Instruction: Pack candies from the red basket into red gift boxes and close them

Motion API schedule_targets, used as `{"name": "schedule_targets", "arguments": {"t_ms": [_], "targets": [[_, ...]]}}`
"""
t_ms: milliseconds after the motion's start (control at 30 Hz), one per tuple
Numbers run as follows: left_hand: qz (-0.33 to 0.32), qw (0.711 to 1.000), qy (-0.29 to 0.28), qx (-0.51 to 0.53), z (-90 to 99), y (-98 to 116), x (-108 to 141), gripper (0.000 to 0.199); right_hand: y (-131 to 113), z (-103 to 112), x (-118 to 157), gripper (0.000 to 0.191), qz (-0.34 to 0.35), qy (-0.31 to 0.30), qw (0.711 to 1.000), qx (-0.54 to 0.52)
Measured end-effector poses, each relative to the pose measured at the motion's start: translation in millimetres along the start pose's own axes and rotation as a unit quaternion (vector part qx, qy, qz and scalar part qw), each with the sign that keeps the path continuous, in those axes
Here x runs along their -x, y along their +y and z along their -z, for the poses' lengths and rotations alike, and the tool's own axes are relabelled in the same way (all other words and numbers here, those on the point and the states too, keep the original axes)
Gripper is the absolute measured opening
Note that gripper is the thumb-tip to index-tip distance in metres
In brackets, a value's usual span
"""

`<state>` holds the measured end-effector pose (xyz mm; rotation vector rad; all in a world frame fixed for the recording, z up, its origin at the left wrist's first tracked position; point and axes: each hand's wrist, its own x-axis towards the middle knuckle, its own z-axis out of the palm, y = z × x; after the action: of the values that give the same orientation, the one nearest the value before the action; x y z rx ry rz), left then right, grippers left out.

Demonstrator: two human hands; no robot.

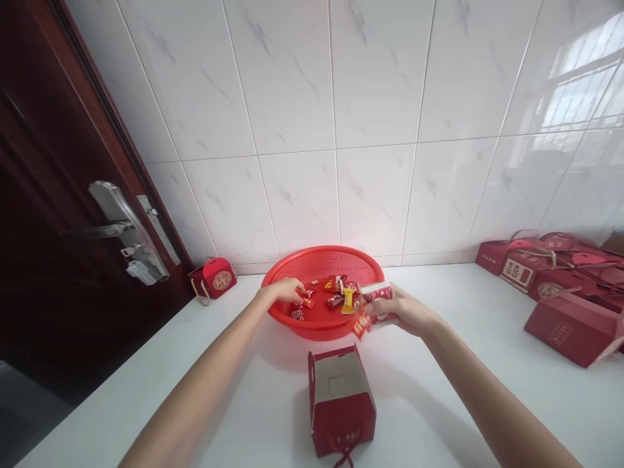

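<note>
A red plastic mesh basket point(322, 255) holds several wrapped candies point(348, 301) and stands near the wall. Inside its left part, my left hand point(288, 290) has its fingers closed on a red-wrapped candy point(308, 301). My right hand point(407, 311), over the basket's right rim, grips several wrapped candies in red, pink and white wrappers point(377, 294). In front of the basket sits a dark red gift box point(344, 416), its top open and its pale inside showing. A dark red cord hangs from the box's near side.
At the left by the door stands a small closed red box point(214, 277) with a cord handle. Several dark red boxes point(541, 266) are grouped at the right, one lying nearer point(570, 325). White tiles back the white tabletop point(234, 403); a dark door point(58, 195) borders it.
</note>
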<state>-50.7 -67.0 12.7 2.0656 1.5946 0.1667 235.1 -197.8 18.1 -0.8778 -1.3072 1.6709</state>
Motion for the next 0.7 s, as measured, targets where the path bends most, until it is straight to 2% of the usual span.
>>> {"name": "schedule_targets", "arguments": {"t_ms": [100, 167, 333, 467, 567, 700], "targets": [[0.014, 0.999, -0.033, -0.034, -6.2, -1.9, -3.7, 0.027, 6.8, -5.4, 4.7, 0.023, -0.05, -0.057, 0.997, 0.027], [0.018, 0.998, -0.044, -0.048, -9.1, -2.6, -5.1, 0.032, 17.8, -4.9, 7.6, 0.022, -0.067, -0.068, 0.995, 0.021], [0.014, 0.996, -0.059, -0.061, -11.0, -4.1, -5.1, 0.032, 64.8, 1.7, 17.5, 0.028, -0.079, -0.014, 0.996, -0.039], [-0.002, 0.997, -0.05, -0.057, -11.4, -2.7, -3.7, 0.03, 96.7, 1.1, 24.7, 0.034, -0.088, 0.042, 0.991, -0.088], [-0.025, 0.999, -0.031, -0.034, -11.9, -0.5, -3.3, 0.031, 104.5, -1.3, 25.9, 0.033, -0.086, 0.067, 0.988, -0.113], [-0.053, 0.998, -0.017, 0.034, -12.4, 2.4, -2.5, 0.036, 103.1, -1.8, 24.9, 0.032, -0.08, 0.078, 0.985, -0.135]]}}
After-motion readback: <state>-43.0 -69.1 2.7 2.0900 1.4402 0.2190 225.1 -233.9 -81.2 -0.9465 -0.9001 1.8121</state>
